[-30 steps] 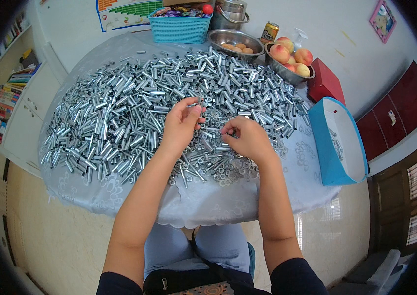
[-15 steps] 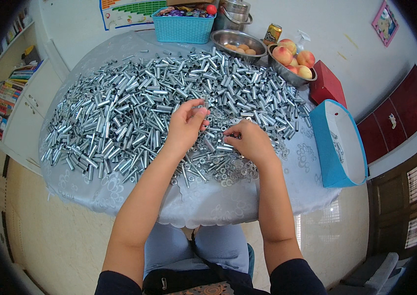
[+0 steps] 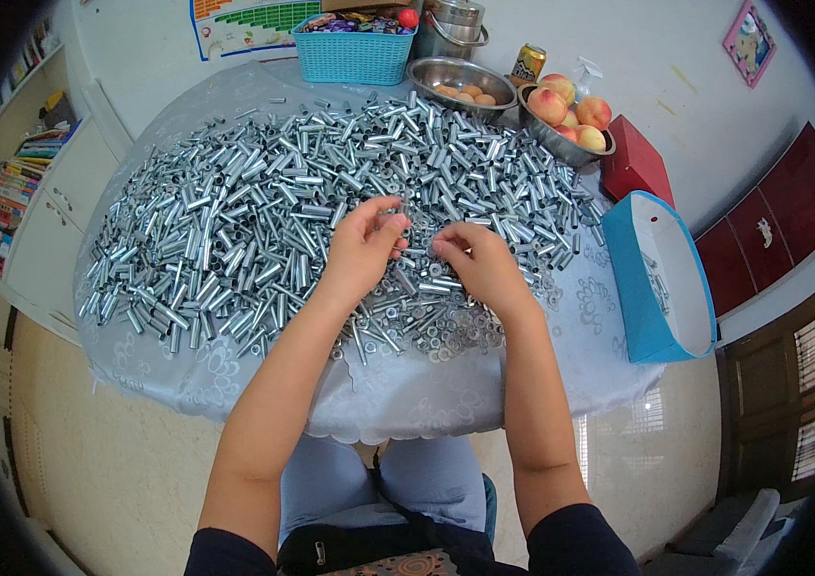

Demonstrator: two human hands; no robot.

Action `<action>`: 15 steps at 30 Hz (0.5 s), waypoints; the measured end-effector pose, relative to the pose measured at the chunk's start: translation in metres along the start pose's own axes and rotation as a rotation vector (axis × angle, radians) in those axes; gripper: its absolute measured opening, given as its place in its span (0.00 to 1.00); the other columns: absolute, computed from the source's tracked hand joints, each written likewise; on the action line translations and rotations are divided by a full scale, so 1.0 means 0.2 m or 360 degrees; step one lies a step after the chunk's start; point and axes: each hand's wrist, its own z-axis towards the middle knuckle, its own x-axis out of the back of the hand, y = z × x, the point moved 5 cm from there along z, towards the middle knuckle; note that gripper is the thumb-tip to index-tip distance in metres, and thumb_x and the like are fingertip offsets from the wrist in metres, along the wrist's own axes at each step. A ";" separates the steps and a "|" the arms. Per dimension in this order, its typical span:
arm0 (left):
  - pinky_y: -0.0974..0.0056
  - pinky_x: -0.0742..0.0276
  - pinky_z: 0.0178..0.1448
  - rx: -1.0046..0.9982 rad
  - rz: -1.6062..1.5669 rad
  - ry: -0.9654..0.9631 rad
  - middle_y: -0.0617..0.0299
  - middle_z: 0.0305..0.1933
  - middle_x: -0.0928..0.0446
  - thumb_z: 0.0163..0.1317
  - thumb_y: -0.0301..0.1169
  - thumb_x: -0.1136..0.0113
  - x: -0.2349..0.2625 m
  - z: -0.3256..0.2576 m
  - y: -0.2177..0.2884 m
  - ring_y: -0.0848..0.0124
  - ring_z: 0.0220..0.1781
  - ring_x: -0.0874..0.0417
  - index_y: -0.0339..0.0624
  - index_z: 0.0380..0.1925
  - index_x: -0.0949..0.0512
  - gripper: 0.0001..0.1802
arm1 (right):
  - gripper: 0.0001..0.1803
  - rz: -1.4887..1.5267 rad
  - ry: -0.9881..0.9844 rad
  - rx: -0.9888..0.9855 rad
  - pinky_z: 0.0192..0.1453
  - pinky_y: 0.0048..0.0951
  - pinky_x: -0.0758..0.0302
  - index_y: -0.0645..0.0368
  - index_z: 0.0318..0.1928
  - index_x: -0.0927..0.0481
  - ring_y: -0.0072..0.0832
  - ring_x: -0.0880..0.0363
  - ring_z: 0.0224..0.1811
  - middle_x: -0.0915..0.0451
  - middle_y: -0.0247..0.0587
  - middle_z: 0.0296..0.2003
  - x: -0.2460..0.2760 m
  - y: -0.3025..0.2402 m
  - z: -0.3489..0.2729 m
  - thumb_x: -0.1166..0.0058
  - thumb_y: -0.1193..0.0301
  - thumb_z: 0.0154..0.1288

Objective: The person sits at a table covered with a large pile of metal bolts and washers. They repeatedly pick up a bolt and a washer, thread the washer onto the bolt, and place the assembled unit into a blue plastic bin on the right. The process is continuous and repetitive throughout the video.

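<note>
My left hand [image 3: 359,246] is closed over the middle of a wide heap of loose metal parts. Between its thumb and fingers it pinches a thin metal bolt [image 3: 405,205], which stands about upright. Close by on the right, my right hand [image 3: 480,263] has its thumb and index finger drawn together; whatever is in that pinch is too small to make out. Short silver tubes [image 3: 234,206] make up most of the heap. Around and below the hands lie small washers [image 3: 446,338] and nuts, with bolts [image 3: 359,341] near the table's front edge.
A blue open box [image 3: 640,288] holding a few bolts stands on the right. Along the back are a light-blue basket [image 3: 354,58], a metal bowl of eggs [image 3: 460,84], a bowl of peaches [image 3: 553,142], a can [image 3: 528,64] and a red box [image 3: 633,161]. A patterned silver cloth [image 3: 407,408] covers the table.
My right hand has lifted off the washers and moved up and slightly left, nearer my left hand. The left hand keeps its pinch in nearly the same place.
</note>
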 end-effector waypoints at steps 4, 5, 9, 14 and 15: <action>0.73 0.26 0.33 -0.0009 0.0041 -0.0068 0.60 0.34 0.23 0.62 0.27 0.47 -0.01 0.00 -0.01 0.77 0.30 0.22 0.36 0.49 0.29 0.15 | 0.08 0.0241 -0.0026 -0.0105 0.35 0.24 0.28 0.67 0.36 0.22 0.25 0.24 0.29 0.20 0.42 0.28 0.00 -0.01 0.01 0.47 0.74 0.59; 0.73 0.26 0.33 -0.0011 0.0069 -0.0093 0.60 0.34 0.23 0.61 0.27 0.46 -0.01 0.00 -0.01 0.77 0.30 0.22 0.36 0.48 0.29 0.15 | 0.08 0.0287 -0.0022 -0.0108 0.36 0.24 0.28 0.67 0.37 0.22 0.24 0.24 0.29 0.20 0.42 0.27 -0.01 0.01 0.01 0.47 0.75 0.59; 0.72 0.27 0.33 -0.0036 0.0173 -0.0186 0.61 0.32 0.23 0.61 0.26 0.46 -0.03 0.00 -0.03 0.77 0.29 0.23 0.36 0.47 0.28 0.14 | 0.07 0.0390 0.0021 -0.0116 0.36 0.22 0.27 0.67 0.38 0.22 0.22 0.24 0.29 0.20 0.40 0.27 -0.02 0.05 0.02 0.48 0.76 0.60; 0.73 0.26 0.35 -0.0031 0.0357 -0.0307 0.62 0.34 0.23 0.63 0.28 0.47 -0.04 -0.02 -0.03 0.77 0.29 0.24 0.38 0.49 0.28 0.15 | 0.09 0.0370 0.0055 -0.0110 0.38 0.20 0.27 0.67 0.41 0.23 0.20 0.24 0.32 0.21 0.38 0.31 -0.02 0.05 0.03 0.49 0.77 0.61; 0.73 0.26 0.35 -0.0020 0.0384 -0.0313 0.63 0.33 0.23 0.62 0.28 0.47 -0.04 -0.03 -0.02 0.78 0.29 0.24 0.38 0.49 0.28 0.15 | 0.09 0.0344 0.0065 -0.0117 0.39 0.19 0.27 0.67 0.42 0.24 0.19 0.24 0.34 0.22 0.36 0.32 -0.01 0.05 0.03 0.49 0.77 0.61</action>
